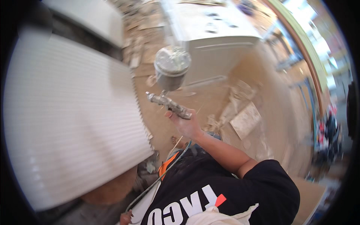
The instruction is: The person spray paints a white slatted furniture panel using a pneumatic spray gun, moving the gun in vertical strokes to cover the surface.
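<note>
A spray gun (168, 104) is held in the right hand (186, 125) out in front of the body, fingers closed round its grip, the nozzle turned left toward a ribbed white panel (67, 116). The elbow is bent, and the forearm (221, 150) is angled inward from a black short-sleeved shirt (198, 170). A paint-smeared cup (172, 69) is carried atop the gun. At the lower edge, a thin hose (155, 183) is gripped in the partly seen left hand (126, 218), its fingers curled in.

The brown floor (161, 129) is strewn with paper scraps, and a flat pale board (245, 120) is laid to the right. Beyond the cup, a white cabinet (225, 52) is seen, its top marked by small dark shapes. The room's far right is blurred, crossed by a long pale-green strip (305, 41).
</note>
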### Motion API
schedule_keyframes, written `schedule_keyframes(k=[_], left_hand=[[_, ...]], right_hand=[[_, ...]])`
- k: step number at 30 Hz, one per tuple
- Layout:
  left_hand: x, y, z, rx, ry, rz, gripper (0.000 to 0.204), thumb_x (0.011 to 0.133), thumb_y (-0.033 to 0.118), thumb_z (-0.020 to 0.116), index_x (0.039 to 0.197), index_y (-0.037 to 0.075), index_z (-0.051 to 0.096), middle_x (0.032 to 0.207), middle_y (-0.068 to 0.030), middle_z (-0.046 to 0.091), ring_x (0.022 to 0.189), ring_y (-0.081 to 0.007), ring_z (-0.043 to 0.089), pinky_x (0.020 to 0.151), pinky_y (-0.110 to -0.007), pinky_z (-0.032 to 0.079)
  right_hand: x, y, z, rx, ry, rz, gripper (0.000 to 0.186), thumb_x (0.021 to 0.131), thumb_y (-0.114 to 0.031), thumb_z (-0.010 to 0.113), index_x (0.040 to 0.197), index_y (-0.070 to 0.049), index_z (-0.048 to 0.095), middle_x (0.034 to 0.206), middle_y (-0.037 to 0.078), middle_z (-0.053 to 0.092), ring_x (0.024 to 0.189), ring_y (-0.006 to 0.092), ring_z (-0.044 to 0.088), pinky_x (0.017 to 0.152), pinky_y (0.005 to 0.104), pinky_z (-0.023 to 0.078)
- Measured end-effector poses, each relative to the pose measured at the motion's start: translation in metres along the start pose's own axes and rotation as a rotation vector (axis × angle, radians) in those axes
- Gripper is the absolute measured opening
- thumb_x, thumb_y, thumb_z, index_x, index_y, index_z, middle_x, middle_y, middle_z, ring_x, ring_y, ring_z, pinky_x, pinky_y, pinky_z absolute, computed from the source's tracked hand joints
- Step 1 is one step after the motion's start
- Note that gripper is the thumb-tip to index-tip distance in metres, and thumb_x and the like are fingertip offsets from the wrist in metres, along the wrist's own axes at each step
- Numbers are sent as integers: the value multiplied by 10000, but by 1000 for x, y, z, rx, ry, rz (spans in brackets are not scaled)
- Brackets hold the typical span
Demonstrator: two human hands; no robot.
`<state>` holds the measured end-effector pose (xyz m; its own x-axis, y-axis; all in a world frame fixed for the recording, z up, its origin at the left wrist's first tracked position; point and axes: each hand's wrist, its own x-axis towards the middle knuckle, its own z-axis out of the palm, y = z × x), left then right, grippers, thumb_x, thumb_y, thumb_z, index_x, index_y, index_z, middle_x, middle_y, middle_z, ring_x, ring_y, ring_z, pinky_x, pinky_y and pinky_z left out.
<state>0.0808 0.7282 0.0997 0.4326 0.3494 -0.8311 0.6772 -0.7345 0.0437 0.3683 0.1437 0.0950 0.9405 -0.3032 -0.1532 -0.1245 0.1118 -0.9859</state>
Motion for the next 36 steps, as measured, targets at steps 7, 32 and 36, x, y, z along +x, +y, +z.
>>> schedule_keyframes(k=[7, 32, 36], left_hand=[[-43, -100, 35, -81, 268, -86, 476, 896, 458, 637, 729, 20, 721, 545, -103, 550, 588, -226, 583, 605, -386, 465], [-36, 378, -128, -796, 339, 674, 234, 868, 184, 605, 967, 3, 714, 759, -72, 683, 688, -139, 623, 669, -320, 517], [-29, 423, -156, -727, 377, 670, 242, 870, 190, 604, 989, 10, 714, 809, -109, 696, 748, -171, 644, 707, -327, 521]], right_hand=[[24, -10, 144, 13, -215, -18, 249, 947, -275, 683, 972, -29, 713, 797, -27, 675, 657, 66, 527, 616, 252, 446], [481, -258, 433, -364, -424, -622, 387, 914, -396, 673, 765, -38, 671, 660, 13, 590, 637, 131, 528, 613, 321, 410], [536, -296, 475, -379, -469, -691, 450, 905, -465, 679, 774, -34, 677, 664, 30, 614, 634, 133, 550, 608, 324, 420]])
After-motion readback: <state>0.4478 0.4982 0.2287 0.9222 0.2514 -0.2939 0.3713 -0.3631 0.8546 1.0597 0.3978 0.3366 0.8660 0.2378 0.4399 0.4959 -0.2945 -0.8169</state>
